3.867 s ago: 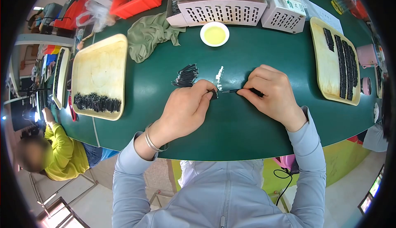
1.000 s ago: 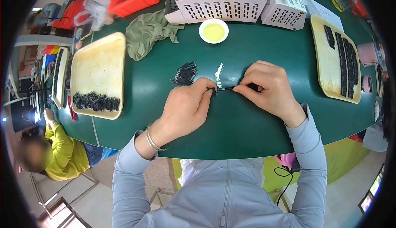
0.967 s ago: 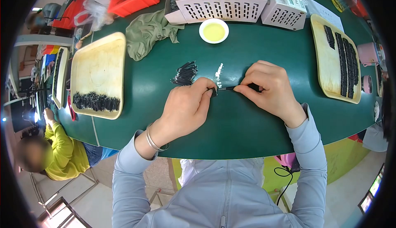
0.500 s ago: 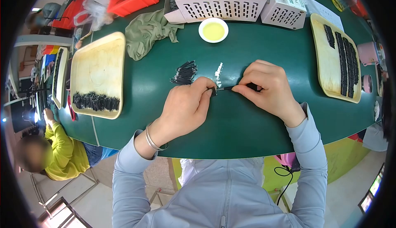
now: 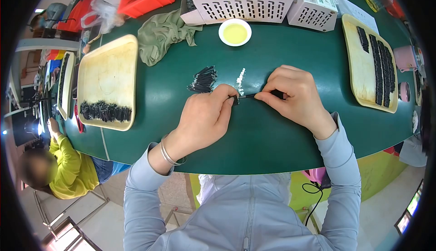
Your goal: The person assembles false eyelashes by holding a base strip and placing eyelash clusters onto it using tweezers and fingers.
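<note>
My left hand (image 5: 205, 114) is closed, thumb and forefinger pinching a small black piece (image 5: 235, 100). From the right, my right hand (image 5: 297, 97) grips a slim dark tool with a thin metal tip (image 5: 248, 96); the tip meets the black piece at my left fingertips. Its exact kind is not clear. Just beyond the fingers lies a short line of tiny white bits (image 5: 241, 79) on the green table. Left of them is a loose bunch of short, thin black pieces (image 5: 203, 79) with pale ends.
A white bowl (image 5: 221, 37) of yellow liquid stands beyond the hands, beside a green cloth (image 5: 159, 37). Trays holding black pieces flank me: left tray (image 5: 106, 65), right tray (image 5: 361, 76). Perforated metal boxes (image 5: 245, 8) line the back. A person in yellow (image 5: 70, 169) sits at left.
Both hands stay almost where they were, with the tool tip still at the black piece. Any movement is too slight to make out clearly.
</note>
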Demonstrator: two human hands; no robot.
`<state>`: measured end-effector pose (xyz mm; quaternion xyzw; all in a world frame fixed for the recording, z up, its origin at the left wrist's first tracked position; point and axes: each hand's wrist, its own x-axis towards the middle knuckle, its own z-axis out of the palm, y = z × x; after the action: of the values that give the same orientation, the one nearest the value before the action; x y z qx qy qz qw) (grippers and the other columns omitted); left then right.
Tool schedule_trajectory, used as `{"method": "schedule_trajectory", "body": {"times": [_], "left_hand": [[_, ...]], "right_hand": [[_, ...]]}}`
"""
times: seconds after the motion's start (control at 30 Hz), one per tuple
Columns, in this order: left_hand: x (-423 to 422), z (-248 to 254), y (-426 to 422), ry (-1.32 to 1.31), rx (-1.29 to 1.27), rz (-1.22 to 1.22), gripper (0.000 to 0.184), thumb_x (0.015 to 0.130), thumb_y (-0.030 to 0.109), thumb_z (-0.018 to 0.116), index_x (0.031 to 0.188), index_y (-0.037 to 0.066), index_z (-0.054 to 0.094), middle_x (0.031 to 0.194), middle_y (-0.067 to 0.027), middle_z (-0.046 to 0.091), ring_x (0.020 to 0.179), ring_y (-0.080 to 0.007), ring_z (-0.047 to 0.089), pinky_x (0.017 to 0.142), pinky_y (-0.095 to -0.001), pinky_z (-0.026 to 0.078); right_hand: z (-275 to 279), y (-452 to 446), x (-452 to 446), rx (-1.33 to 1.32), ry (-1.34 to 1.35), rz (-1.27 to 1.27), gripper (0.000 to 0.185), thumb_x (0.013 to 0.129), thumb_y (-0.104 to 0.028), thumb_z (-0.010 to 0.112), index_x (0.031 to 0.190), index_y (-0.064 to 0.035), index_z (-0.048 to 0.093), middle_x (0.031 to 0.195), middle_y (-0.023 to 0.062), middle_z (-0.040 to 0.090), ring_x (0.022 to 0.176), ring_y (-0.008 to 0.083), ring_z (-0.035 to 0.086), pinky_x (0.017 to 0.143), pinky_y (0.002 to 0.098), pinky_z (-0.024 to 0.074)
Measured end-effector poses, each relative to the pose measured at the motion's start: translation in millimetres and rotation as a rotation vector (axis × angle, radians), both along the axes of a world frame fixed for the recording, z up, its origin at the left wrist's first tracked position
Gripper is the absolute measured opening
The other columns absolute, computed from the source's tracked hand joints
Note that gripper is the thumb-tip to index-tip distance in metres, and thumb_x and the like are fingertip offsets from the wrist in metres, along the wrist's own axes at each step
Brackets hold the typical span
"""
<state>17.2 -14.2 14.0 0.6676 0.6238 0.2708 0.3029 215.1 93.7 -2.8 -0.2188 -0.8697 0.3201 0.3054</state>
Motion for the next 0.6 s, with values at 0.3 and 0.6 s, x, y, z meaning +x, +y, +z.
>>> {"method": "schedule_trajectory", "body": {"times": [0.3,0.6], "left_hand": [[-0.3,0.8,0.0,-0.021,-0.024,0.002,0.011,0.088,0.003,0.053,0.099,0.004,0.055,0.063,-0.0146,0.06,0.056,-0.0347,0.059,0.052,-0.0444,0.045],[-3.3,1.3,0.6,-0.087,-0.067,0.006,0.013,0.09,0.0,0.048,0.1,0.0,0.056,0.058,-0.0053,0.055,0.05,-0.0145,0.052,0.05,-0.0282,0.04]], "right_hand": [[0.8,-0.1,1.3,-0.005,-0.002,-0.008,0.016,0.065,-0.003,0.08,0.069,-0.0011,0.064,0.067,0.0048,0.059,0.06,0.0188,0.054,0.046,0.0297,0.039],[5.7,0.8,6.9,0.07,-0.088,-0.054,0.018,0.064,-0.008,0.079,0.064,-0.0039,0.062,0.068,0.0054,0.058,0.065,0.0241,0.057,0.053,0.0357,0.0461]]}}
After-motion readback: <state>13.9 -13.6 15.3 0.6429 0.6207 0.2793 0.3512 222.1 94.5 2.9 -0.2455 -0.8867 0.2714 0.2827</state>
